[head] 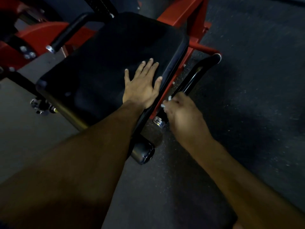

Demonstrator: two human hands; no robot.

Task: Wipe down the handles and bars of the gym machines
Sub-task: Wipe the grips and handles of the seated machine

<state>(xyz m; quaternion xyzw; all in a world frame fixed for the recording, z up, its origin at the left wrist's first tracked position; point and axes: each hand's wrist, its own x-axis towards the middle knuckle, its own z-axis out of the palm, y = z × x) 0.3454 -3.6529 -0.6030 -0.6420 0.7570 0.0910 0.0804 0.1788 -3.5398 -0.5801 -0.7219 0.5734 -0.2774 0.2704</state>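
Note:
A gym machine with a red frame [179, 17] has a wide black padded seat [107, 63]. My left hand [142, 83] lies flat on the seat's right side, fingers spread and straight. To the right of the seat runs a black handle bar [196, 76] with a chrome end cap [158, 121]. My right hand [183, 113] is curled round the lower part of this bar; small white bits of a wipe [165, 102] show between its fingers. It is motion-blurred. A second black handle [66, 35] sticks out on the seat's left.
Dark speckled rubber floor [247, 80] spreads to the right and below. A small black pad [142, 152] sits under the seat's near edge. Red machine parts with bolts [27, 52] stand at the upper left, and chrome fittings [39, 106] at the seat's left corner.

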